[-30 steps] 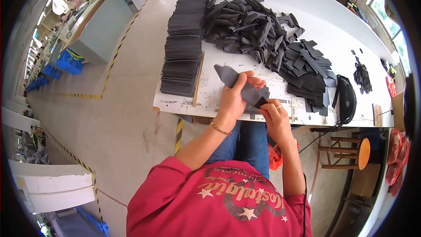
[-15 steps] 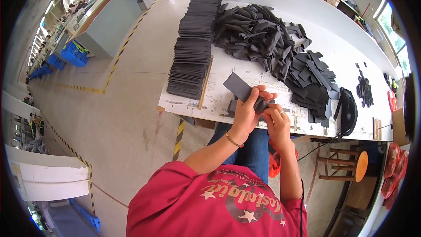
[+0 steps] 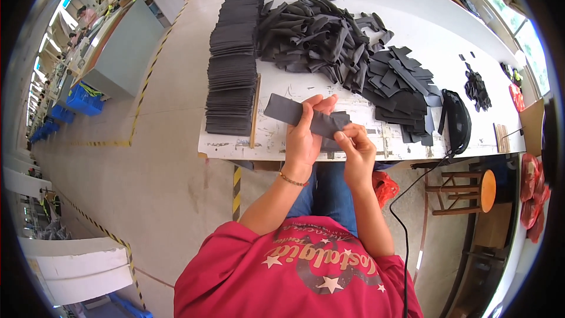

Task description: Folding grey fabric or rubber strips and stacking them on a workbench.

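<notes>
A flat dark grey strip (image 3: 281, 109) of sheet material is stretched between my two hands above the table's front edge. My left hand (image 3: 303, 141) closes on its middle, thumb on top and fingers beneath. At the strip's right end, my right hand (image 3: 358, 152) pinches it between thumb and fingers. Part of another dark piece (image 3: 333, 145) lies on the table below, mostly covered by the hands. Left of them runs a long, tight row of stacked dark pieces (image 3: 234, 53), edged by a thin wooden strip (image 3: 256, 112).
Curled dark pieces (image 3: 321, 35) are heaped at the back of the white table (image 3: 282, 85). Flat dark pieces (image 3: 400, 85) lie to the right, then a black pouch (image 3: 456, 122) with a cable (image 3: 406, 206). A wooden stool (image 3: 487, 191) stands lower right.
The right end of the strip, bunched between my hands before, is now drawn out flatter. My right hand has shifted to that end. The whole view has swung slightly.
</notes>
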A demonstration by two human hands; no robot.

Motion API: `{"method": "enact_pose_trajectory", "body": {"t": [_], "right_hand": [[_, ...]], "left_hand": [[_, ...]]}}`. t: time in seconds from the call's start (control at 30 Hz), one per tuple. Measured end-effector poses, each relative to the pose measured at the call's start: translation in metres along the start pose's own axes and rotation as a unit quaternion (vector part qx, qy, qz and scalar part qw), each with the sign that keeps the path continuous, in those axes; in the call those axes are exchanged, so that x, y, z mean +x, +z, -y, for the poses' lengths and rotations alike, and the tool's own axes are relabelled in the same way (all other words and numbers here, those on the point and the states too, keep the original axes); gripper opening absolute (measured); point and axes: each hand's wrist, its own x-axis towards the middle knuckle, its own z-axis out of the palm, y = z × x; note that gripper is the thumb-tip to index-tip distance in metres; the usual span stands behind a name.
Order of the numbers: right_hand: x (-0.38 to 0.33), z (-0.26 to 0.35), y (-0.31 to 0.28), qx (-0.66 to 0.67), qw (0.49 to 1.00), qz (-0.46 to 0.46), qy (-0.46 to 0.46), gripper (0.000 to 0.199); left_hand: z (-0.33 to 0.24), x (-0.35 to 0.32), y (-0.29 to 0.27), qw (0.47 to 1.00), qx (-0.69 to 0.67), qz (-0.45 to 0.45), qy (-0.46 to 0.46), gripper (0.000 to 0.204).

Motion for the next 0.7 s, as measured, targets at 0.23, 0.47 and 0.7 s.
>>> {"method": "enact_pose_trajectory", "body": {"t": [0.23, 0.47, 0.7], "right_hand": [[0.008, 0.021, 0.008, -0.015, 0.997, 0.017, 0.08, 0.007], [0.007, 0.02, -0.003, -0.219, 0.952, 0.026, -0.211, 0.011], [0.029, 0.019, -0.017, -0.227, 0.967, 0.053, -0.099, 0.008]], "left_hand": [[-0.008, -0.004, 0.007, 0.998, -0.028, 0.021, -0.043, 0.033], [-0.032, -0.005, -0.04, 0.996, 0.02, -0.085, -0.006, 0.021], [-0.036, 0.005, -0.038, 0.991, 0.089, -0.1, -0.013, 0.02]]}}
